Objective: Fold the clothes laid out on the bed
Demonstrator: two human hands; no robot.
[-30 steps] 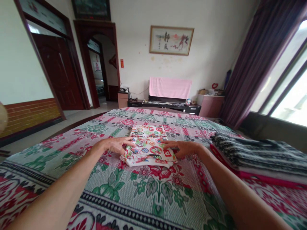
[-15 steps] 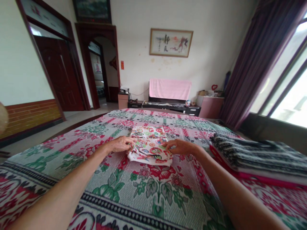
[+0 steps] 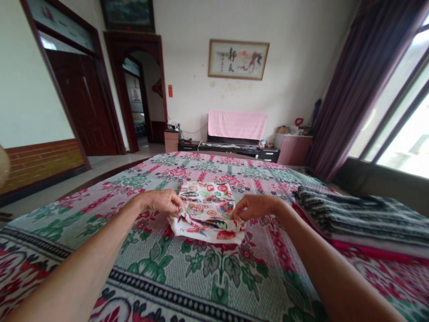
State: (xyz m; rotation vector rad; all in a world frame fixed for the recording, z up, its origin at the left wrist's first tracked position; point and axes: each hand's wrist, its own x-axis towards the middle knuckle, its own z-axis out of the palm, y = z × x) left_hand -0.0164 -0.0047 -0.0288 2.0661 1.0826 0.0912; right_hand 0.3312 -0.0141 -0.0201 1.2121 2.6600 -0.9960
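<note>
A small white patterned cloth with red and green prints lies folded on the floral bedspread. My left hand pinches the cloth's left edge with closed fingers. My right hand pinches its right edge the same way. Between the two hands the near part of the cloth is lifted off the bed and sags in a loose fold.
A folded black-and-white striped blanket on a red layer lies at the bed's right side. Beyond the bed stand a low dark cabinet under a pink towel, a purple curtain by the window, and dark wooden doors on the left.
Both hands went from lying flat on the cloth to pinching its side edges. The near part of the cloth has risen and bunched towards me.
</note>
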